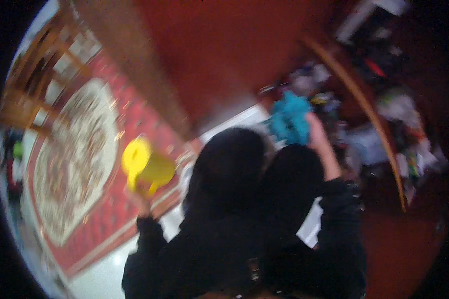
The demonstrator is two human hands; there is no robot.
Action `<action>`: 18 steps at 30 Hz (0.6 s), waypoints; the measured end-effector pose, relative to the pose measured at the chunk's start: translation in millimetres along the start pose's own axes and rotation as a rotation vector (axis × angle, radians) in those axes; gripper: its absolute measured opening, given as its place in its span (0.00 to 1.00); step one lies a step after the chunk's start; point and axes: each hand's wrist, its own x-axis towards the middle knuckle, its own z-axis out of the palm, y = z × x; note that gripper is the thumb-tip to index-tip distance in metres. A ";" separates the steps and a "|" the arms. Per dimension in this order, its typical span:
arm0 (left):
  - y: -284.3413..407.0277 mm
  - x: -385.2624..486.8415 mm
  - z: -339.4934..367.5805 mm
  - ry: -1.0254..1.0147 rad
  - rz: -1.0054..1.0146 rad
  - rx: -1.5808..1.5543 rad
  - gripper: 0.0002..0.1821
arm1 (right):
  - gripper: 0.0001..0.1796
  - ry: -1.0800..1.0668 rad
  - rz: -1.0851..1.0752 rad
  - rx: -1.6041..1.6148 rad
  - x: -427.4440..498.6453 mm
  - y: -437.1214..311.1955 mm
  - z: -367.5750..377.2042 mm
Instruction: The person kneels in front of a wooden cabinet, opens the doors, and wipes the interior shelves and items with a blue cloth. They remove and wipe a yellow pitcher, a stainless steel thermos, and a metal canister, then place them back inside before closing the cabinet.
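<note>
On the left, my left hand (137, 199) grips a yellow plastic container (155, 170) from below. One round face of it is bright and the side is darker; blur hides its exact kind. To the right of my black-clad knees (234, 164), my right hand (315, 129) has hold of a teal cloth (291, 117) that is bunched up. The cloth hides part of the clutter behind it. Motion blur softens both hands, and their separate fingers are hard to make out.
A red-brown wooden cabinet panel (224, 45) rises ahead. Right of it, a shelf with a curved wooden edge (363, 101) bears blurred odds and ends, including plastic bags (366, 144). A red patterned rug (108, 224) covers the tiled floor (101, 278), with wooden furniture (30, 108) beyond.
</note>
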 end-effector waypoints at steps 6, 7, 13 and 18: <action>-30.2 6.2 -30.6 0.166 -0.202 0.069 0.16 | 0.26 -0.035 -0.341 0.338 -55.1 -79.1 57.7; -28.2 9.3 -31.8 0.217 -0.094 0.144 0.16 | 0.25 -0.113 -0.469 0.355 -63.5 -89.0 60.2; 78.2 -5.0 2.3 0.149 0.170 0.467 0.13 | 0.17 0.822 -1.256 -0.500 -95.6 -135.8 8.9; 168.3 -31.5 129.8 -0.143 0.333 0.169 0.08 | 0.12 1.169 -0.998 -0.985 -82.1 -161.4 -22.5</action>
